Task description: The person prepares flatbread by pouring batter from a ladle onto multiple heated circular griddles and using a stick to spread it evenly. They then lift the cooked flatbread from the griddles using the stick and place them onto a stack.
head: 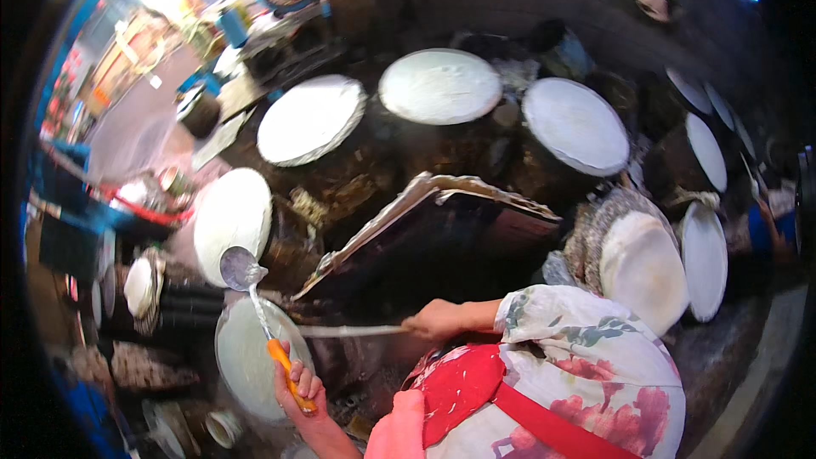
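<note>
My left hand (299,386) grips the orange handle of a metal ladle (241,268), its bowl raised and smeared with white paste. The bowl overlaps the lower edge of a white round disc (233,220). Below it, a greenish-white, wet-looking disc (258,363) sits partly behind the ladle handle and my left hand. In my right hand (437,319) is a long, pale flat stick (350,331), pointing left, its far end by the rim of the wet disc. What supports these discs is mostly hidden in shadow.
More white discs (440,86) top dark, drum-like vessels in an arc ahead. A dark angled panel (440,236) with a ragged pale edge stands inside the arc. At right is a thick, pale round pad (644,268). A small lidless pot (224,428) lies lower left.
</note>
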The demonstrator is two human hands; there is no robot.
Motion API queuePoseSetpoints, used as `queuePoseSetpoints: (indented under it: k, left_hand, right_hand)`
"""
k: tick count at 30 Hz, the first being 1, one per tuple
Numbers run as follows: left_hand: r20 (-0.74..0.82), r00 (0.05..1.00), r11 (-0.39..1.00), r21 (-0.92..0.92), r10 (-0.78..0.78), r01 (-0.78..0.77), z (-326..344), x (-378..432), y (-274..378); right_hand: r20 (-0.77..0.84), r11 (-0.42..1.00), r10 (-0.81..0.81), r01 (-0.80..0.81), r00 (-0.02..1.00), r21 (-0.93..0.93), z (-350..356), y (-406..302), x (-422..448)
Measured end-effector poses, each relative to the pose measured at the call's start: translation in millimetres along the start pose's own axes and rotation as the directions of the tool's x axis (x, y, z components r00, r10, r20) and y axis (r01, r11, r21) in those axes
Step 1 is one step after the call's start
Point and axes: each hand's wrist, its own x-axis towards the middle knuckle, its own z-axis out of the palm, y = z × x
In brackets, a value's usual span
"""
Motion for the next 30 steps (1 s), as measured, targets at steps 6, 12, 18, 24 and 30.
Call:
queuePoseSetpoints:
  k: [6,12,18,24,30]
  left_hand:
    - [0.145,0.946,0.956,0.009,-0.291,0.292,53.9,64.6,-67.6]
    - [0.137,0.882,0.892,0.052,-0.451,0.449,108.2,110.3,-132.5]
    - [0.14,0.801,0.809,-0.004,-0.582,0.588,152.7,161.6,-160.3]
    - [0.308,0.82,0.817,-0.179,-0.482,0.547,186.6,185.7,-169.5]
    - [0.279,0.928,0.969,0.101,-0.247,0.227,163.0,214.2,-134.7]
  right_hand:
    - [-0.105,0.899,0.433,-0.437,0.895,-0.024,-64.0,70.2,-104.0]
    - [-0.742,0.637,0.606,-0.734,0.286,0.237,-170.0,158.6,-186.7]
    - [-0.76,0.506,0.647,-0.78,0.061,0.369,-260.4,210.4,-198.8]
    - [-0.654,0.672,0.688,-0.617,0.314,0.411,-251.6,220.2,-147.8]
    - [-0.668,0.761,0.627,-0.498,0.401,0.415,-238.7,210.4,-103.5]
